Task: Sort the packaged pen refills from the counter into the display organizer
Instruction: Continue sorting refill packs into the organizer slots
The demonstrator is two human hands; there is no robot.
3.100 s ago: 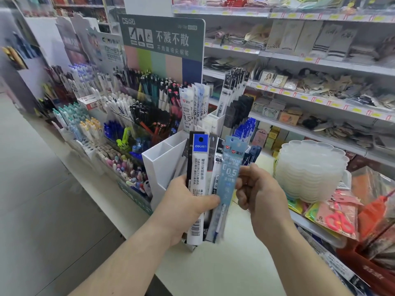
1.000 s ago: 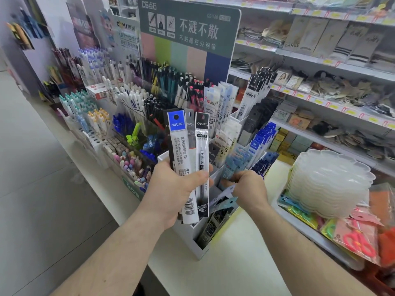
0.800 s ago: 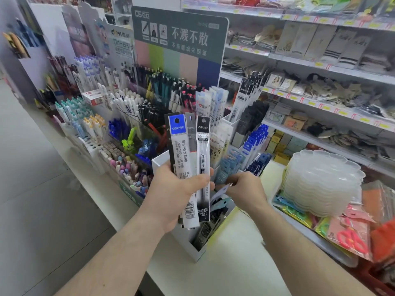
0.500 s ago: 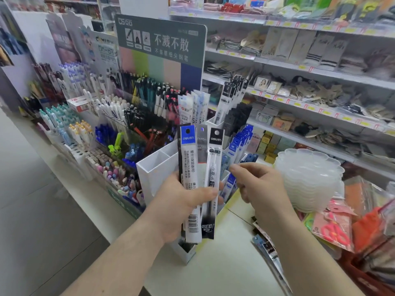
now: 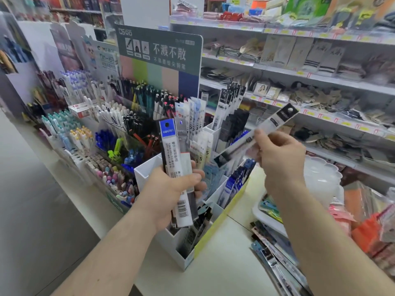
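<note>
The left hand [image 5: 175,189] holds a small bundle of refill packs [image 5: 177,167] upright, thumb across the front and fingers curled behind. Their long axis is nearly vertical, with the blue header at the top and the barcode end below the palm. This bundle stands just in front of the white display organizer [image 5: 147,174], whose compartments already carry many packs standing on end. To the right, the right hand [image 5: 277,154] pinches one single refill pack [image 5: 256,133] near its middle. This pack lies on a diagonal: the black header with the hang hole points up and to the right, toward the shelves, and the other end points down and to the left, toward the organizer. I judge that the step in hand is to place this single pack into the compartment with matching packs. To do it well, the person should first turn the pack until its long axis is upright, header on top, like the packs already standing there. Then the lower end should go down first into a free gap, without bending the thin pack or pushing the neighbours over. Farther right, low on the counter [image 5: 224,274], more loose packs [image 5: 275,259] lie flat in a rough pile and wait to be sorted.
</note>
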